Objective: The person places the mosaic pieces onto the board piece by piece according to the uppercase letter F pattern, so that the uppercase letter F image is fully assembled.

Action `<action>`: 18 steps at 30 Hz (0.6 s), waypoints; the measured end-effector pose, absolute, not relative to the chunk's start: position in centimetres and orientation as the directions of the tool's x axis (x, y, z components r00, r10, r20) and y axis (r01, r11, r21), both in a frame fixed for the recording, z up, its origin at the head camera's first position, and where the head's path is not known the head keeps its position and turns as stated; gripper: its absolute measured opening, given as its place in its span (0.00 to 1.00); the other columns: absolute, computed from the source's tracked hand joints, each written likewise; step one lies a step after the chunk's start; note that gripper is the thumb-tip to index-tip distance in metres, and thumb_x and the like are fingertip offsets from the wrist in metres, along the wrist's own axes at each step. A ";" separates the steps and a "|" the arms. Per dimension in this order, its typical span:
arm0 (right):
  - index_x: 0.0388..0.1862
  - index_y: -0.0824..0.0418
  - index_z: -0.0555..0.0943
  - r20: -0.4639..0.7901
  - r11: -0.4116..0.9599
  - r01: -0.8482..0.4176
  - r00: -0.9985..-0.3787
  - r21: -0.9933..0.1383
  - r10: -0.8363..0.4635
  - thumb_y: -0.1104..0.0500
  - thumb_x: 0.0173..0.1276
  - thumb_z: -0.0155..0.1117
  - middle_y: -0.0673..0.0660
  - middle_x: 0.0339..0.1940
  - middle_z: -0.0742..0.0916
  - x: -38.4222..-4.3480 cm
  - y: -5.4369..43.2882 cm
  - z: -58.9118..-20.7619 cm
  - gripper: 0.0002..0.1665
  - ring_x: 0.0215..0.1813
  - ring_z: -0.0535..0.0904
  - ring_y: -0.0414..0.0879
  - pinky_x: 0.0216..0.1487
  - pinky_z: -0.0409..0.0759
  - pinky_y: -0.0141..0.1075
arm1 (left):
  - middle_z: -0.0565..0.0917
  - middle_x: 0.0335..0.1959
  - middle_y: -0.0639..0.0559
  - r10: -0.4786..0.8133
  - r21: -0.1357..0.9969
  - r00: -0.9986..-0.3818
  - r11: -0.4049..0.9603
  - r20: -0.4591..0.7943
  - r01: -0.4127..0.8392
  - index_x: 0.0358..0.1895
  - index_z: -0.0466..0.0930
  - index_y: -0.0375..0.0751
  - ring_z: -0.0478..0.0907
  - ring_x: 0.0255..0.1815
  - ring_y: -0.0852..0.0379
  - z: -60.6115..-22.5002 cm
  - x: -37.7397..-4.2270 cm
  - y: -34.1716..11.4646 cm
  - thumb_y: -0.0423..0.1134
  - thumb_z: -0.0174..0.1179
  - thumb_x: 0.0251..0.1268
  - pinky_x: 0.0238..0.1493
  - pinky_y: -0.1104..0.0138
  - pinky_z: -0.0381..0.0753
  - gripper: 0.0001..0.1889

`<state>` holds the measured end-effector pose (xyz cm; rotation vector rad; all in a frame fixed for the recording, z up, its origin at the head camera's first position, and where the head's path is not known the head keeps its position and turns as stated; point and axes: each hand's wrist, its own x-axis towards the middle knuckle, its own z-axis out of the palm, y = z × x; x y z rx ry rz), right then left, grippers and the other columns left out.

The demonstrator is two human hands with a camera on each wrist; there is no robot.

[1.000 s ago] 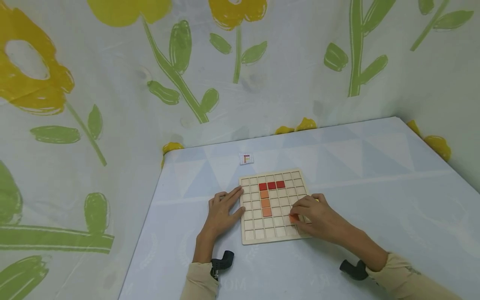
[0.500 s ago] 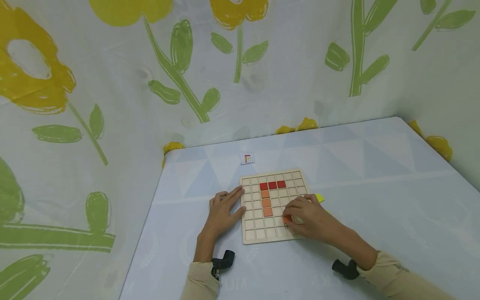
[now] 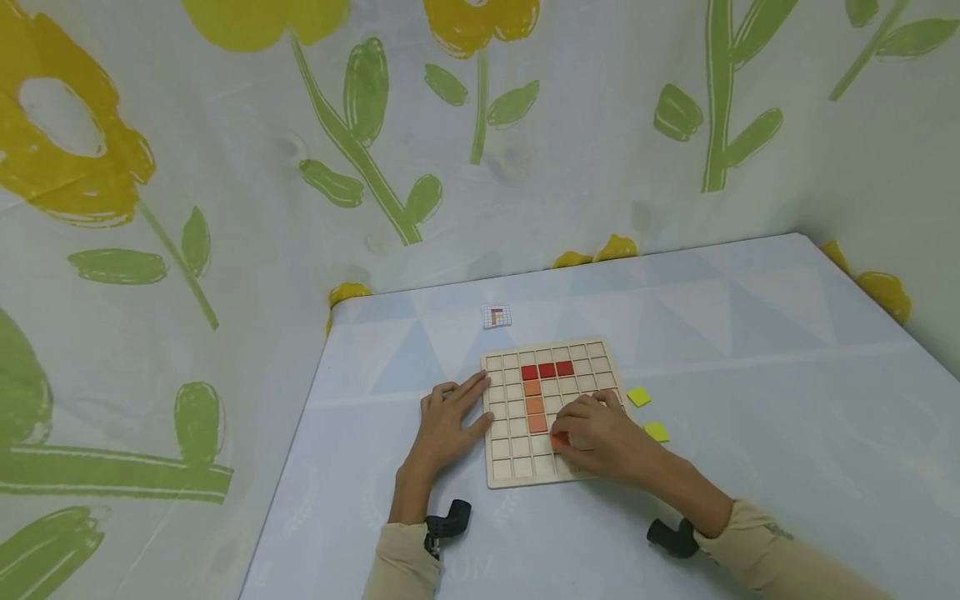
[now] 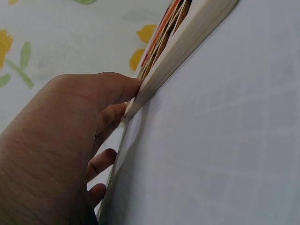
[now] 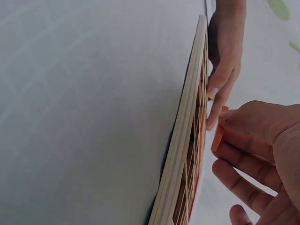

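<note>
A wooden grid board (image 3: 513,471) lies on the table, with three red tiles (image 3: 547,370) in a row and three orange tiles (image 3: 534,406) in a column under the leftmost red one. My left hand (image 3: 447,425) rests at the board's left edge, its fingertips and thumb touching the rim. Over the lower middle of the board, my right hand (image 3: 603,437) pinches another orange tile (image 5: 219,129) between thumb and fingers. The right wrist view shows that tile held a little above the grid, tilted. Part of the board's right side is hidden under this hand.
Two yellow tiles, an upper one (image 3: 638,397) and a lower one (image 3: 656,432), lie on the table right of the board. A small card (image 3: 497,316) printed with a coloured grid pattern lies behind the board. A flower-printed cloth (image 3: 555,167) hangs behind the table.
My right hand has moved left across the board with the orange tile, uncovering the yellow tiles at the right. My left hand has stayed at the board's edge.
</note>
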<state>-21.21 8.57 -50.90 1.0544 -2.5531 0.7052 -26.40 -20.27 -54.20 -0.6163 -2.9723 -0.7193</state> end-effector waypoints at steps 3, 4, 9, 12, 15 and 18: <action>0.34 0.51 0.88 0.423 0.618 -0.712 -0.699 -0.334 -0.577 0.59 0.57 0.76 0.44 0.39 0.87 -21.2 8.2 -50.9 0.06 0.48 0.81 0.43 0.52 0.68 0.48 | 0.61 0.77 0.69 0.374 0.435 -0.921 0.815 0.109 0.382 0.77 0.63 0.59 0.60 0.68 0.49 -54.1 -26.4 -20.3 0.58 0.53 0.71 0.66 0.49 0.54 0.33; 0.35 0.51 0.88 0.419 0.620 -0.710 -0.701 -0.334 -0.577 0.59 0.57 0.76 0.44 0.39 0.87 -21.3 8.0 -51.0 0.06 0.48 0.81 0.43 0.52 0.68 0.48 | 0.61 0.77 0.68 0.374 0.436 -0.921 0.815 0.108 0.382 0.77 0.63 0.59 0.60 0.68 0.48 -54.1 -26.4 -20.3 0.58 0.53 0.71 0.66 0.49 0.54 0.33; 0.36 0.52 0.88 0.416 0.616 -0.718 -0.693 -0.323 -0.589 0.59 0.56 0.77 0.45 0.39 0.87 -21.4 7.4 -51.1 0.08 0.47 0.80 0.44 0.53 0.69 0.49 | 0.62 0.77 0.67 0.373 0.437 -0.922 0.815 0.106 0.380 0.77 0.64 0.58 0.61 0.68 0.48 -54.0 -26.3 -20.3 0.58 0.53 0.71 0.65 0.48 0.54 0.33; 0.35 0.52 0.88 0.422 0.608 -0.727 -0.684 -0.319 -0.595 0.58 0.57 0.77 0.45 0.39 0.87 -21.5 7.1 -51.1 0.07 0.46 0.80 0.43 0.53 0.68 0.49 | 0.61 0.77 0.67 0.375 0.433 -0.921 0.816 0.107 0.383 0.77 0.63 0.58 0.61 0.67 0.49 -54.0 -26.3 -20.3 0.58 0.53 0.71 0.65 0.48 0.54 0.33; 0.35 0.52 0.88 0.418 0.610 -0.727 -0.684 -0.316 -0.598 0.58 0.57 0.77 0.45 0.38 0.87 -21.6 6.8 -51.2 0.07 0.45 0.80 0.42 0.53 0.68 0.48 | 0.62 0.77 0.66 0.377 0.435 -0.920 0.815 0.105 0.383 0.77 0.63 0.58 0.61 0.67 0.49 -53.9 -26.4 -20.2 0.58 0.53 0.71 0.65 0.48 0.55 0.33; 0.35 0.53 0.88 0.405 0.618 -0.723 -0.688 -0.309 -0.602 0.57 0.58 0.77 0.45 0.39 0.87 -21.7 6.6 -51.1 0.07 0.46 0.80 0.43 0.53 0.69 0.49 | 0.61 0.77 0.67 0.376 0.431 -0.922 0.819 0.095 0.378 0.77 0.63 0.59 0.61 0.67 0.49 -53.9 -26.4 -20.3 0.59 0.52 0.71 0.65 0.49 0.55 0.33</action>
